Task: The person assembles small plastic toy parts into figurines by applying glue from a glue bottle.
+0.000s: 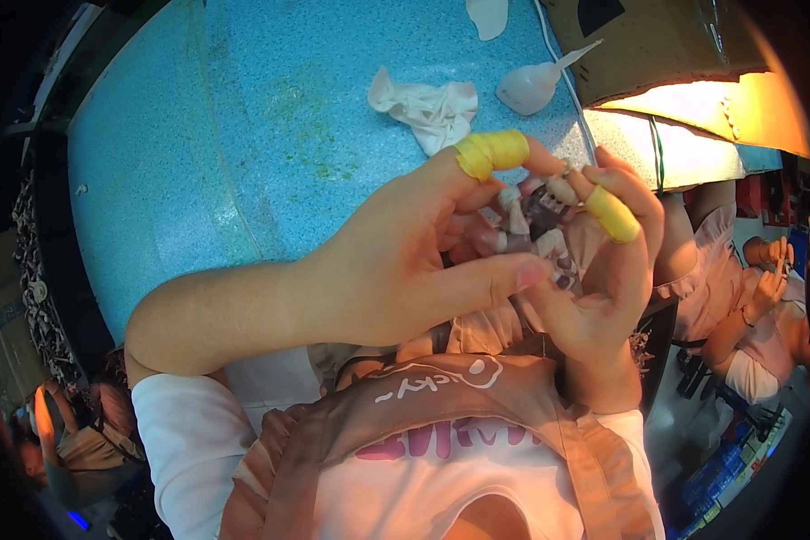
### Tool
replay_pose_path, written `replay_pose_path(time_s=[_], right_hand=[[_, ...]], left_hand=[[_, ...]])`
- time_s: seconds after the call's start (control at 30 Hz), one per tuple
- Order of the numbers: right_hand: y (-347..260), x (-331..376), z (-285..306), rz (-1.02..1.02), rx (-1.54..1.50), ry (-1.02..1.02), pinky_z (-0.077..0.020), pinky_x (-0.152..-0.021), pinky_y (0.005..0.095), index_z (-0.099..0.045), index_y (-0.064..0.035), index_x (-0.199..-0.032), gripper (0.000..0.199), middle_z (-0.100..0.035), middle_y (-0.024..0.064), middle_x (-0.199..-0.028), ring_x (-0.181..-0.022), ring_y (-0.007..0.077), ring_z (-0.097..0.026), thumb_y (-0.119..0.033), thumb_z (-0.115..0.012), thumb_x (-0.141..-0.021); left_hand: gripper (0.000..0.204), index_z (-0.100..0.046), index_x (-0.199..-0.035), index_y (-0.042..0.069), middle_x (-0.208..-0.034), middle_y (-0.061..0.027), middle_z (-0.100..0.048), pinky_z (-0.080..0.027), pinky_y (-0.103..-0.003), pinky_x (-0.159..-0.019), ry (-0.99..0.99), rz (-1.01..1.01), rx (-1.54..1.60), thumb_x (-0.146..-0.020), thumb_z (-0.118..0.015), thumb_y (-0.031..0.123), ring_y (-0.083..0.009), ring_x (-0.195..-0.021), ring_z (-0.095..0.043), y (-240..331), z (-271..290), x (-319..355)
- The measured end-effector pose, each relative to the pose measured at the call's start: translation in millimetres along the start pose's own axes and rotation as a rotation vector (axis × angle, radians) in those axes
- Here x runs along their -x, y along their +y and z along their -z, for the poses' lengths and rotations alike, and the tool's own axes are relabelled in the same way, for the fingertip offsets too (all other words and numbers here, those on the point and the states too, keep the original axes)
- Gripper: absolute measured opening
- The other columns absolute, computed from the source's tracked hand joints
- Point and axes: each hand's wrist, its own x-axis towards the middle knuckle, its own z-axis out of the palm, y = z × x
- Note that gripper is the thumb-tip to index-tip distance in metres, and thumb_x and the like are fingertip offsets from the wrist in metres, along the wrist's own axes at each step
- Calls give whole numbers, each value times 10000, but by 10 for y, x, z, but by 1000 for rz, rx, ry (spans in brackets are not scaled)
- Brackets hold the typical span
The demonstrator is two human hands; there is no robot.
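Note:
Between my two hands, over the table's near right side, is a small painted figurine [547,209] in white, brown and dark grey. My left hand [423,238] is closed around its left side, the thumb stretched across its lower part and the index finger over its top. Yellow tape [492,154] wraps that index finger. From the right, my right hand [616,261] pinches the figurine with bent fingers, one of them also wrapped in yellow tape [612,214]. Parts of the figurine are hidden by the fingers.
Beyond my hands, a crumpled white cloth [436,106] and a translucent squeeze bottle [528,88] with a thin nozzle lie on the blue table [198,135]. A white cable [567,76] runs past a cardboard box [643,45]. Other people sit at the right [756,306] and lower left [90,441].

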Motion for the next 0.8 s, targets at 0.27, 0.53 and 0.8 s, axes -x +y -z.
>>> replay_pose_path(time_s=[0.27, 0.53, 0.8], right_hand=[[-60, -35, 9, 167, 369, -42, -345, -975, 465, -512, -124, -1179, 553, -333, 150, -1282, -1203, 371, -362, -134, -734, -672], [-64, 69, -79, -70, -622, 100, -372, -937, 328, -484, 55, -1197, 604, -288, 250, -1302, -1151, 288, -414, -234, -680, -705], [-60, 17, 97, -54, -277, -142, -290, -993, 403, -521, 1, -1196, 564, -316, 233, -1311, -1169, 292, -394, -327, -626, -749]], left_hand=[[415, -358, -1283, 41, -1165, -70, -516, -460, -259, -831, -110, 122, 71, -922, -497, 192, -137, -1042, -526, 67, 89, -46], [408, -366, -1276, 19, -1155, -84, -521, -491, -283, -781, -86, 117, 185, -918, -498, 162, -149, -981, -549, 89, 64, -41], [366, -418, -1226, 28, -1130, -81, -537, -487, -267, -748, 20, 133, 196, -911, -514, 185, -128, -933, -551, 44, 27, -27]])
